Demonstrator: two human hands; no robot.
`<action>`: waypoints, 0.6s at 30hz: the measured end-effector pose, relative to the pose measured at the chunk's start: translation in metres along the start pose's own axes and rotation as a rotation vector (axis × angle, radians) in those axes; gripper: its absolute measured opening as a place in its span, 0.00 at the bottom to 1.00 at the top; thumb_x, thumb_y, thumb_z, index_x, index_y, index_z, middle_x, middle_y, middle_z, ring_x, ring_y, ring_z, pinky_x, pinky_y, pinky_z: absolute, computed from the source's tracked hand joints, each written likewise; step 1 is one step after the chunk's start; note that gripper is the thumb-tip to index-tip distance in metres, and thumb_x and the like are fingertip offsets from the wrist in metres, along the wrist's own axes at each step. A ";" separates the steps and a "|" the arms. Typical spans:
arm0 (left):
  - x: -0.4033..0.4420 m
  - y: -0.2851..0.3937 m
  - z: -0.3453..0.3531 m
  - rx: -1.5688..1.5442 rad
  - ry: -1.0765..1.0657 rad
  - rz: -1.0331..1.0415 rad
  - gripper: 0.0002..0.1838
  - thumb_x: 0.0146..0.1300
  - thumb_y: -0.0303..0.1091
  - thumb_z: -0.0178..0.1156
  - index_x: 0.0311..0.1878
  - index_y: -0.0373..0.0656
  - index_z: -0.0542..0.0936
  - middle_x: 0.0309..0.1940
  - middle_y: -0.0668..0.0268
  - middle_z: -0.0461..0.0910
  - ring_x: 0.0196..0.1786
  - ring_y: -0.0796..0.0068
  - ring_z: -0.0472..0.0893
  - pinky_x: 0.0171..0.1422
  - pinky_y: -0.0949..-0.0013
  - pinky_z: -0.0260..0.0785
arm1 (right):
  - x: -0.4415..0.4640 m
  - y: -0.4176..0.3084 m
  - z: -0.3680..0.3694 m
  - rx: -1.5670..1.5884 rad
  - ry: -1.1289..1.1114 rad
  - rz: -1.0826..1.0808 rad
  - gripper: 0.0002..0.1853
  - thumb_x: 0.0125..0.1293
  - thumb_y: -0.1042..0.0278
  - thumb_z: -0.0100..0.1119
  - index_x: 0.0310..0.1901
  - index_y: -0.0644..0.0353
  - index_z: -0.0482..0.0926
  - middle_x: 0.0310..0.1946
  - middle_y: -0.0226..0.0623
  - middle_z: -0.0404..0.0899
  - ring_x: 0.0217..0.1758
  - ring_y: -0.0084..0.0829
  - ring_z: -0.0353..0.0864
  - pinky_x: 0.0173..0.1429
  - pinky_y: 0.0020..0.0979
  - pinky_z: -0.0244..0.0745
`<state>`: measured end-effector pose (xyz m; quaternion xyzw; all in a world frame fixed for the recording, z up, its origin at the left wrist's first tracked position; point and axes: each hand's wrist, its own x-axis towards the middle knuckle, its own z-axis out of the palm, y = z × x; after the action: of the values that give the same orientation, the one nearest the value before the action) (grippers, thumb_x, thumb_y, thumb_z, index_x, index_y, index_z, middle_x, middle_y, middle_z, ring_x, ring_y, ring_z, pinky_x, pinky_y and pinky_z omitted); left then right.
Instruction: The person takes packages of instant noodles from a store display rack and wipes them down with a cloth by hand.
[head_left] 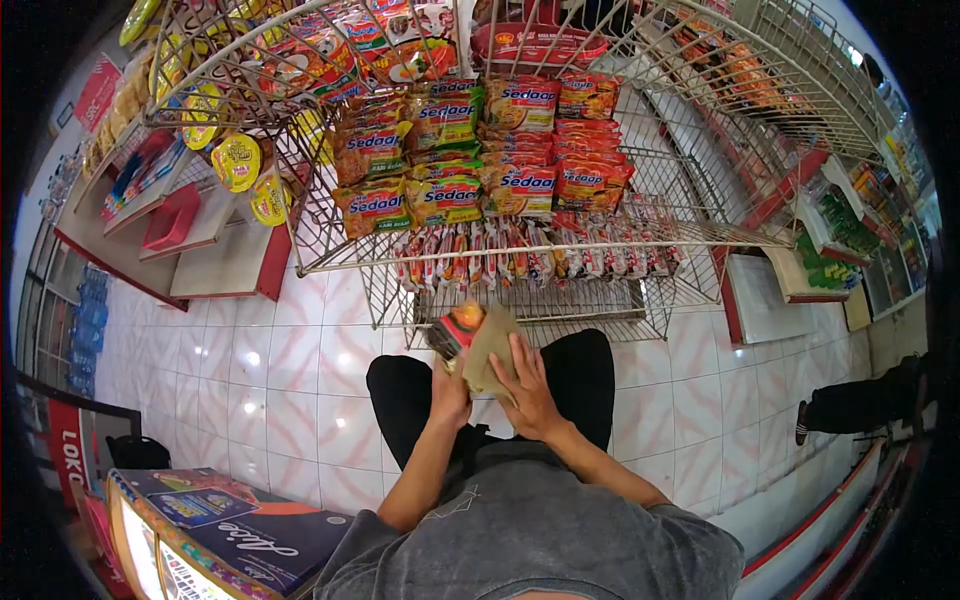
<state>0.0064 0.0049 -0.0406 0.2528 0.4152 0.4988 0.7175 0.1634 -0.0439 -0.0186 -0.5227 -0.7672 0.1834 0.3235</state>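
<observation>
In front of my lap, my left hand (451,394) grips a dark noodle packet (452,337) with a red and orange print. My right hand (530,396) presses a tan cloth (491,352) against the packet's right side, fingers spread over the fabric. The cloth covers part of the packet, so its label cannot be read. Just beyond my hands stands a wire rack (560,243). Its upper shelf carries stacked Sedaap noodle packets (448,193), and a row of red and white packets (520,250) fills the shelf below.
Yellow cup noodles (238,163) sit at the rack's left, near a white shelf unit with red edges (225,270). A chest freezer (260,535) is behind me on the left. Another person's leg (860,405) shows at right on the tiled floor (280,400).
</observation>
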 end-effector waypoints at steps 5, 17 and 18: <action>-0.026 0.008 0.028 0.544 -0.203 0.172 0.22 0.61 0.31 0.61 0.56 0.37 0.68 0.44 0.65 0.76 0.44 0.78 0.74 0.49 0.72 0.69 | 0.011 0.009 -0.003 0.325 0.165 0.147 0.28 0.69 0.65 0.45 0.70 0.54 0.56 0.72 0.55 0.43 0.74 0.55 0.47 0.73 0.44 0.47; -0.016 0.009 0.025 0.179 -0.044 0.202 0.18 0.66 0.33 0.56 0.57 0.37 0.69 0.47 0.65 0.76 0.49 0.78 0.74 0.56 0.72 0.66 | 0.003 0.007 -0.015 0.394 0.052 0.181 0.24 0.72 0.63 0.43 0.65 0.63 0.63 0.69 0.57 0.52 0.73 0.50 0.52 0.72 0.37 0.51; -0.016 0.011 0.024 0.265 -0.088 0.190 0.19 0.66 0.33 0.56 0.57 0.37 0.69 0.48 0.64 0.76 0.49 0.78 0.74 0.56 0.72 0.66 | 0.000 0.004 -0.009 0.470 0.035 0.216 0.24 0.72 0.63 0.43 0.65 0.64 0.63 0.69 0.58 0.51 0.74 0.49 0.51 0.72 0.36 0.49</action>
<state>0.0185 -0.0048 -0.0136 0.4049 0.4198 0.4938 0.6450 0.1729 -0.0432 -0.0147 -0.5151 -0.6373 0.3813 0.4279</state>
